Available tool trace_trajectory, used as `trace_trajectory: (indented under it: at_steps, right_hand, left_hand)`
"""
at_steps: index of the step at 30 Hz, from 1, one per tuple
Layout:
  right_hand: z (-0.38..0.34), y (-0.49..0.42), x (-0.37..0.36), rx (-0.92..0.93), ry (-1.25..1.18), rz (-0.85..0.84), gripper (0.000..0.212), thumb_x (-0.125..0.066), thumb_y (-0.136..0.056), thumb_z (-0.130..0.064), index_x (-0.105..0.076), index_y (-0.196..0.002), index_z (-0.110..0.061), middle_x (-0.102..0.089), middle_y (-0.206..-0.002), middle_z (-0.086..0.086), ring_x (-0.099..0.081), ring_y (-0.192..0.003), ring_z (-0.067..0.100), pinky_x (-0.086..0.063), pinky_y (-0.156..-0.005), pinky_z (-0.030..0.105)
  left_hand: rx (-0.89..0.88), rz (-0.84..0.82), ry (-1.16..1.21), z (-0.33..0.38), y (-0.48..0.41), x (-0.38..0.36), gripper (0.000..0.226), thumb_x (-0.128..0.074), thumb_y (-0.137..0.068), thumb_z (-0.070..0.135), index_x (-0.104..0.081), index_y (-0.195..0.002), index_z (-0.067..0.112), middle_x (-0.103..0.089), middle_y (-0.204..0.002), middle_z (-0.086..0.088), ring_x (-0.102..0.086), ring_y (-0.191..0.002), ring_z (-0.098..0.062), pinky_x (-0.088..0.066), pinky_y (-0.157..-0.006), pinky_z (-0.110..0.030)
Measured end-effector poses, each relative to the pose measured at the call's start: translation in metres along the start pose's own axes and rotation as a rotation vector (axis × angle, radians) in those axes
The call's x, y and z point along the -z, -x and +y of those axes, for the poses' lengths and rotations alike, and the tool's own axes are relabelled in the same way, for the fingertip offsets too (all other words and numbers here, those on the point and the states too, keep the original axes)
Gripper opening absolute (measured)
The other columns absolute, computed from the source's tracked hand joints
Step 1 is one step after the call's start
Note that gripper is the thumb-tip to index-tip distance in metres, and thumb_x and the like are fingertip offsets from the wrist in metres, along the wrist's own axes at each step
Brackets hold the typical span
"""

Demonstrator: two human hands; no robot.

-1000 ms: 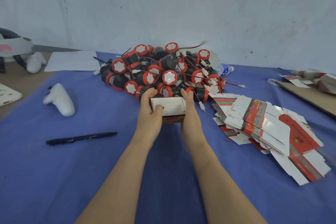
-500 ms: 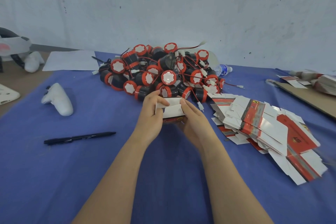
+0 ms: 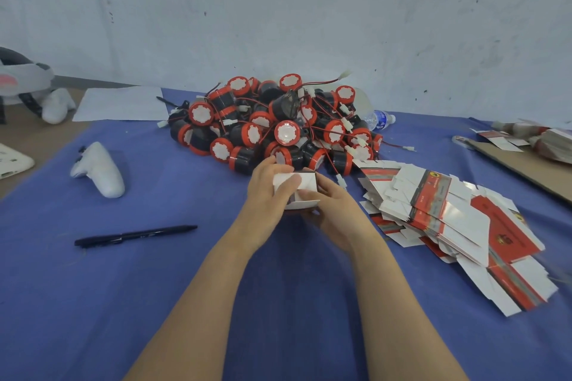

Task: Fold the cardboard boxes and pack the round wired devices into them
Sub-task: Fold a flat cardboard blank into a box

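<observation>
Far to the left of the heap of round black-and-red wired devices [image 3: 272, 127], a white plastic hand controller [image 3: 100, 170] lies on the blue-covered counter [image 3: 93, 303]; a slim black pen [image 3: 136, 235] lies left of the heap too, and nearer the person; a white sheet of paper [image 3: 120, 103] sits just beside the heap's left edge, toward the wall. Just in front of the heap, the small white cardboard box [image 3: 308, 181] is held between both hands, close to the nearest devices; whether it touches them I cannot tell. The left hand [image 3: 266, 192] grips the box's left side, thumb laid across the top panel and fingers curled round the far edge; the right hand [image 3: 337, 207] holds the right side, its fingers curled against the box, with a white flap jutting out under them. Right of the heap and touching its edge, a loose stack of flat red-and-white cardboard box blanks [image 3: 448, 216] fans out over the counter; a clear plastic bottle [image 3: 379, 119] lies against the heap's right rear.
</observation>
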State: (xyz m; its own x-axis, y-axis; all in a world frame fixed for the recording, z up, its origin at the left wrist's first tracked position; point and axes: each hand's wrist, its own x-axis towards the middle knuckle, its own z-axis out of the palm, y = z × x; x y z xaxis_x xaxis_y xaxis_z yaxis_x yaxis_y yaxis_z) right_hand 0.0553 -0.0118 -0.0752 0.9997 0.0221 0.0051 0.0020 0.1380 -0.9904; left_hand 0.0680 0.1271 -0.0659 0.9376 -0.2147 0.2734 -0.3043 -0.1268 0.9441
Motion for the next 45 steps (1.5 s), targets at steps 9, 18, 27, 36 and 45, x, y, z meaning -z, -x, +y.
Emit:
trace_trajectory:
  at_steps: [9,18,27,36,45]
  right_hand:
    - [0.004,0.001,-0.001,0.013,-0.164,0.045,0.049,-0.051,-0.092,0.005,-0.054,-0.132,-0.025,-0.069,-0.114,0.004,-0.061,-0.108,0.025,-0.046,-0.1,0.041]
    - [0.012,0.0,-0.025,0.161,0.01,0.025,0.037,-0.05,-0.098,-0.016,-0.056,-0.119,-0.045,-0.056,-0.136,-0.007,-0.05,-0.128,0.015,-0.041,-0.107,0.035]
    - [0.007,0.001,-0.023,0.134,0.15,-0.195,0.079,-0.064,-0.079,-0.047,-0.024,-0.147,-0.042,-0.04,-0.143,-0.027,-0.041,-0.128,-0.008,-0.04,-0.101,0.016]
    - [0.016,-0.002,-0.037,0.237,0.193,0.278,0.048,-0.059,-0.094,-0.019,-0.039,-0.136,-0.032,-0.055,-0.119,-0.013,-0.058,-0.103,-0.001,-0.049,-0.078,0.01]
    - [0.016,-0.002,-0.041,0.133,0.237,0.287,0.047,-0.049,-0.092,-0.002,-0.048,-0.136,-0.018,-0.059,-0.126,-0.002,-0.058,-0.107,0.007,-0.049,-0.077,0.011]
  left_hand:
    - [0.034,-0.077,0.131,-0.013,0.009,0.011,0.061,-0.041,-0.1,0.008,-0.025,-0.145,0.045,-0.037,-0.131,0.034,-0.04,-0.108,0.027,-0.038,-0.079,0.003]
    - [0.086,0.162,0.16,-0.013,0.008,0.006,0.054,-0.037,-0.092,-0.006,-0.039,-0.121,0.04,-0.049,-0.123,0.007,-0.051,-0.101,-0.003,-0.043,-0.075,-0.014]
    - [0.164,0.303,0.392,-0.014,0.003,0.017,0.043,-0.044,-0.092,-0.003,-0.052,-0.119,0.03,-0.058,-0.123,0.0,-0.058,-0.11,-0.017,-0.052,-0.09,-0.033]
    - [0.095,0.228,0.277,-0.008,0.009,-0.004,0.041,-0.046,-0.096,0.008,-0.047,-0.127,0.034,-0.055,-0.123,0.007,-0.059,-0.099,-0.002,-0.049,-0.066,-0.007]
    - [0.084,0.279,0.102,-0.012,0.008,-0.009,0.08,-0.044,-0.09,-0.009,-0.009,-0.153,0.027,-0.022,-0.155,0.01,-0.033,-0.132,-0.006,-0.036,-0.096,-0.013]
